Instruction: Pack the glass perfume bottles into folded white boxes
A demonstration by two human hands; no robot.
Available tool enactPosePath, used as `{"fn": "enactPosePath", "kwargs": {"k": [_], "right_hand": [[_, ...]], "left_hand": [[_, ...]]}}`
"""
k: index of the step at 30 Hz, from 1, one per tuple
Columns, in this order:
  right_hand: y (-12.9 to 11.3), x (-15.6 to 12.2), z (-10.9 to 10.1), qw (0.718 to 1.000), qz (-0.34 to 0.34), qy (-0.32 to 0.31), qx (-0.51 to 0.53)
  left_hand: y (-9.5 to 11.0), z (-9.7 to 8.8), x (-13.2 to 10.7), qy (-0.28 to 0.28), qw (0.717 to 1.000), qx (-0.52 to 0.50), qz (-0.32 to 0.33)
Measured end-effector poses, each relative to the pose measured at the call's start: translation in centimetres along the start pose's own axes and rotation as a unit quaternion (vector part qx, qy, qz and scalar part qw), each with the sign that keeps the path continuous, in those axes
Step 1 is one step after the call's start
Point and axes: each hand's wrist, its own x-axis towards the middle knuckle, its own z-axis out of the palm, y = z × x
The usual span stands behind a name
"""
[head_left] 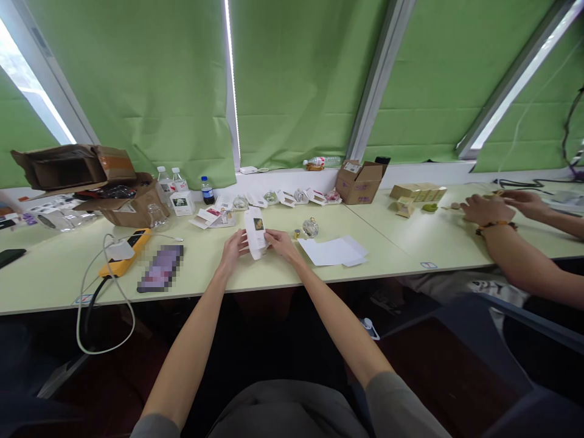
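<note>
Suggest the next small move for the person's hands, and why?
Probably straighten the tilted white cardboard carton between both hands: the left hand and right hand hold it at its sides, and it leans off upright. The round glass ornament with a gold top stands close beyond the right hand, so keep clear of it.

Looks like a shared office workroom set up as a packing stn: long pale laminate tables [59, 274] end to end under green roller blinds [137, 79], w/ a yellow power strip [124, 252], a phone [160, 268] and water bottles [166, 182] out on top. Open cardboard cartons [359, 185], stacks of small tan boxes [417, 193], small glass ornaments [269, 198] on white card and a white printed carton [255, 232] say small-goods packing, not a home. A co-worker's hands [487, 210] are at the next table, so def a group workspace.
</note>
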Motion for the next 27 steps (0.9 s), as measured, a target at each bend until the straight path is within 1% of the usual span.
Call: {"fn": "enactPosePath", "kwargs": {"k": [3, 5, 8, 11, 14, 16, 19, 22, 25, 27], "right_hand": [[-0.3, -0.2, 0.2, 0.999, 0.027, -0.007, -0.020], [-0.6, -0.4, 0.3, 0.999, 0.031, -0.026, -0.012], [-1.1, -0.8, 0.4, 0.998, 0.031, -0.057, 0.013], [-1.3, -1.0, 0.4, 0.997, 0.044, -0.061, 0.001], [-0.9, -0.8, 0.3, 0.997, 0.049, -0.063, -0.002], [-0.5, -0.5, 0.2, 0.997, 0.031, -0.062, 0.022], [0.0, -0.1, 0.1, 0.998, 0.003, -0.049, 0.045], [0.3, 0.1, -0.1, 0.998, -0.009, -0.025, 0.057], [0.4, 0.1, -0.2, 0.997, -0.028, 0.015, 0.065], [0.3, 0.1, -0.3, 0.997, -0.041, 0.034, 0.062]], "left_hand": [[0.2, 0.2, -0.2, -0.028, 0.999, 0.006, 0.023], [0.1, 0.3, -0.3, -0.029, 0.999, 0.009, 0.037], [-0.2, 0.4, -0.1, -0.025, 0.999, 0.008, 0.021], [-0.4, 0.4, 0.1, -0.014, 1.000, 0.008, 0.003], [-0.6, 0.1, 0.3, 0.007, 1.000, 0.009, 0.029], [-0.6, -0.1, 0.4, 0.034, 0.998, 0.000, 0.043], [-0.8, -0.4, 0.5, 0.065, 0.997, -0.019, 0.041], [-0.9, -0.5, 0.5, 0.067, 0.997, -0.008, 0.044], [-0.6, -0.4, 0.4, 0.061, 0.997, 0.003, 0.047], [-0.3, -0.3, 0.2, 0.040, 0.998, 0.006, 0.046]]}}
